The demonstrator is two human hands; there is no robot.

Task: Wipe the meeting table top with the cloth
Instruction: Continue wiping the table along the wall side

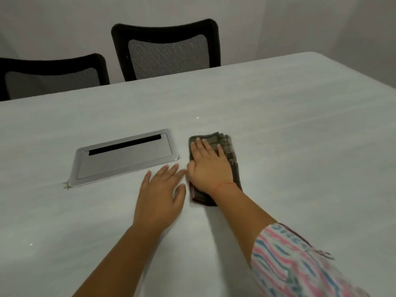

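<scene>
A person leaned over a pale surface (pixel 278 129), both bare hands flat on it. The right hand (pixel 211 168) lay palm down on a folded dark cloth (pixel 232 159), its grip spread, fingers pressing the fabric rather than pinching it. The cloth sat mid-surface, just right of a silver cable hatch (pixel 126 155) set flush into the top. The left hand (pixel 159 195) rested beside the cloth, grip spread and holding nothing. A striped sleeve (pixel 300 264) covered the right upper arm. Two black mesh chairs (pixel 167 50) stood along the far edge.
</scene>
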